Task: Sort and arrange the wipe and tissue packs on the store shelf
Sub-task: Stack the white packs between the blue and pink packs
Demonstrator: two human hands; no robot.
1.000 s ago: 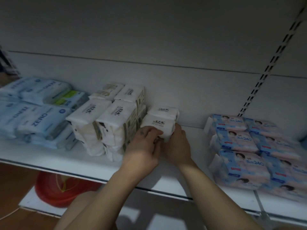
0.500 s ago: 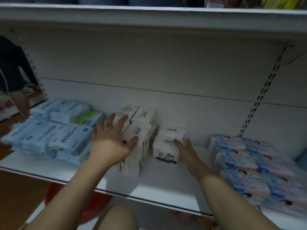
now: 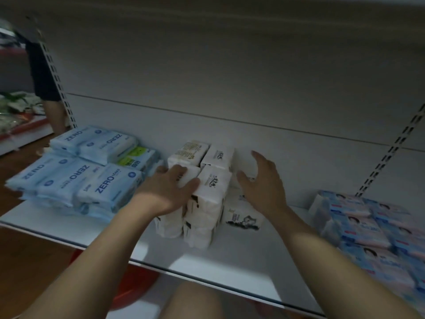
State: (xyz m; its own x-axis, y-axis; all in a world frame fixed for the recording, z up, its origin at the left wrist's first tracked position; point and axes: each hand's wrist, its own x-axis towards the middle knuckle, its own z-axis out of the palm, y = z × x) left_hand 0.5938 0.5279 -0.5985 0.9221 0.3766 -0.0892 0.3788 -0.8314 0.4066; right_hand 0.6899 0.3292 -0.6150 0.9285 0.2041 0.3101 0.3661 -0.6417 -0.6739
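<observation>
Tissue packs [image 3: 207, 192]: white stacks mid-shelf, between blue wipe packs [image 3: 76, 178] on the left and pink-blue packs [image 3: 368, 226] on the right.
Change: a second ago both hands pinched the small right-hand pack [image 3: 243, 217]; now they have parted, so that pack looks placed.
Left hand [image 3: 167, 192]: grip wide, palm flat on the front stack.
Right hand [image 3: 262, 187]: grip wide, holding nothing, hovering above the small pack.
Shelf [image 3: 230, 270]: front edge bare.

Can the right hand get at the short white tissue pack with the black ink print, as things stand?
Probably yes. The right hand hovers open just above the short white tissue pack, with bare shelf on its right and front. The taller white stack crowds only its left side.
</observation>
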